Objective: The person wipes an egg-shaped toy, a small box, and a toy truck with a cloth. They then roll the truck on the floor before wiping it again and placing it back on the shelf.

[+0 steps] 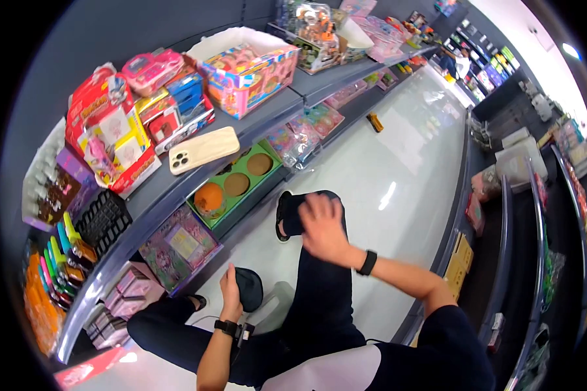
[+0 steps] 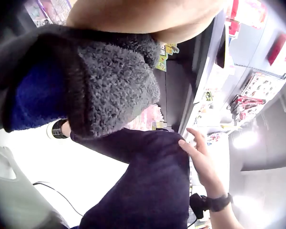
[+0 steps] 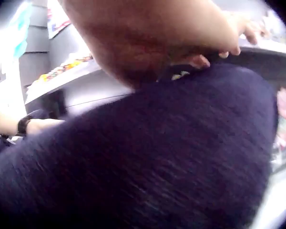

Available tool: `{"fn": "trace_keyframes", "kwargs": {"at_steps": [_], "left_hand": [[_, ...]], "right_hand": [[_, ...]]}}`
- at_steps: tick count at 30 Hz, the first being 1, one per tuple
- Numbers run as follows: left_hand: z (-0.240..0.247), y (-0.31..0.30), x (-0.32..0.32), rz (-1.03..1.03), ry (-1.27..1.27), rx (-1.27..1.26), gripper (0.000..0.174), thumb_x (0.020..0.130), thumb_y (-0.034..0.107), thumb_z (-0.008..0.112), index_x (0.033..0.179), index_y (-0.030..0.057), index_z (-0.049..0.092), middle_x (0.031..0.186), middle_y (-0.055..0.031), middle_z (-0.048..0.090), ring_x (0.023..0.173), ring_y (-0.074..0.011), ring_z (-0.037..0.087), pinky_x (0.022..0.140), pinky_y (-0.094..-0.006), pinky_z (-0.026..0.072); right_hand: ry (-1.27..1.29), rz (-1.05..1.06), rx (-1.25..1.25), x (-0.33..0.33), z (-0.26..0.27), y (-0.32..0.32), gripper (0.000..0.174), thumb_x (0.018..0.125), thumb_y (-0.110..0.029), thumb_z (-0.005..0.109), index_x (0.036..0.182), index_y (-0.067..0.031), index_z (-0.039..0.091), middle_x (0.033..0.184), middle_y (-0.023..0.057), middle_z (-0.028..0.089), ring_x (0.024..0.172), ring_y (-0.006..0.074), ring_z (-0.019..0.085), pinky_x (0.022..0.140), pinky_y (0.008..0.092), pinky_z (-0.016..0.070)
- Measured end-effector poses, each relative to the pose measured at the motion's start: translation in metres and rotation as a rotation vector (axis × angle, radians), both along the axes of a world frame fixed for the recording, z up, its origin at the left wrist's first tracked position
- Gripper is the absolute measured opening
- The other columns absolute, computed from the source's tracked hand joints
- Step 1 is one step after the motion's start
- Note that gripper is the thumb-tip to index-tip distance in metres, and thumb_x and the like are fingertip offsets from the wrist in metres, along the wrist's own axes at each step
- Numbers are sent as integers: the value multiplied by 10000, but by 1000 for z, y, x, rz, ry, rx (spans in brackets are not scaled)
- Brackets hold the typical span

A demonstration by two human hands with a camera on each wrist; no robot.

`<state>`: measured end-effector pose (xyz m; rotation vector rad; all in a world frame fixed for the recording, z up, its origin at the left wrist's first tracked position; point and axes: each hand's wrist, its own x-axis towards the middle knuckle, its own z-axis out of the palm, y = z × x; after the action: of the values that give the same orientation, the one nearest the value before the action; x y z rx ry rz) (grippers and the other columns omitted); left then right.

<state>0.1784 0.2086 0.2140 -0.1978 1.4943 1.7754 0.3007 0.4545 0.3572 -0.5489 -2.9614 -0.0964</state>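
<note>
Low between the person's legs, the left hand (image 1: 230,290) grips a dark cloth (image 1: 249,290) by its side. Seen close in the left wrist view, the cloth (image 2: 117,81) has a fuzzy grey face, a black edge and a blue inner side. The right hand (image 1: 323,228) is over the raised knee with its fingers spread and holds nothing. In the left wrist view the same right hand (image 2: 202,160) appears beside the knee (image 2: 157,148). Dark trousers fill most of the right wrist view, below the right hand (image 3: 148,38).
On the shelf to the left lie a beige phone (image 1: 204,150), a red toy display (image 1: 107,130) and a pink box (image 1: 251,75). Beneath is a green box (image 1: 270,156) holding an orange ball (image 1: 209,197). A small yellow object (image 1: 375,122) lies on the aisle floor (image 1: 404,150). Shelves line the right.
</note>
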Motion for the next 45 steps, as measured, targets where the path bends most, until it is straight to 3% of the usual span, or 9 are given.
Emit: {"fn": "trace_keyframes", "kwargs": {"at_steps": [4,7,13,24,29,32,34,39,45], "left_hand": [[16,5,-14,98,-180,210,412,990,431,488,801,79,590,757,-19,617,708,-132,601,698,-286,486],[13,4,-18,128,-115,294,335,979,366,490,978,54,612,911,-35,622,871,-145,597,826,-290,467],[41,-22,-29,57,276,298,420,901,108,595,1287,41,441,1182,-97,551,1115,-176,515,958,-295,401],[20,-17,-37,-330,719,-204,371,815,270,714,974,-42,590,866,-188,655,793,-292,636,748,-355,484],[18,-6,-39,-161,749,-106,246,831,144,677,982,-30,591,765,-121,632,692,-156,580,669,-302,465],[10,11,-34,-83,766,-137,163,844,68,636,966,-25,581,710,-106,574,660,-92,487,624,-268,435],[18,30,-33,-72,765,-142,180,849,68,632,993,-24,574,739,-121,568,676,-115,482,631,-277,434],[42,95,-78,-290,1338,-149,326,883,190,594,1128,-21,556,978,-230,628,910,-441,594,806,-465,474],[23,204,-198,-598,912,-728,390,938,363,544,1138,32,591,1038,-177,647,980,-322,627,855,-373,478]], "right_hand": [[-41,447,-445,-10,-34,-85,590,755,-346,697,1181,12,502,1179,231,558,1014,370,580,875,470,454],[-347,229,-688,-50,-60,-128,622,743,-387,708,1153,22,483,1004,252,620,848,403,636,735,463,513],[139,-37,-1400,-67,-105,-141,511,693,-141,797,1053,-13,457,832,194,651,675,297,671,569,400,523],[274,-411,-1697,-82,-82,-46,390,691,15,588,1078,1,546,866,61,612,625,134,573,407,256,411],[248,-243,-1446,-112,-75,-12,412,724,-32,540,1133,-39,590,873,-2,584,554,54,409,431,212,271],[-110,15,-1494,-125,-69,-13,589,737,-35,553,1320,-101,497,1006,22,563,709,74,500,560,217,403],[-261,387,-1688,-128,-99,-14,798,724,-40,672,1453,-125,358,1216,63,525,1067,153,521,893,254,436],[-152,63,-1798,-150,-125,-6,483,804,-144,691,1242,-31,520,1154,82,595,1023,143,546,860,298,451],[421,-723,-2195,-181,-150,6,262,649,-99,684,862,51,656,890,106,679,832,207,639,740,330,497]]}}
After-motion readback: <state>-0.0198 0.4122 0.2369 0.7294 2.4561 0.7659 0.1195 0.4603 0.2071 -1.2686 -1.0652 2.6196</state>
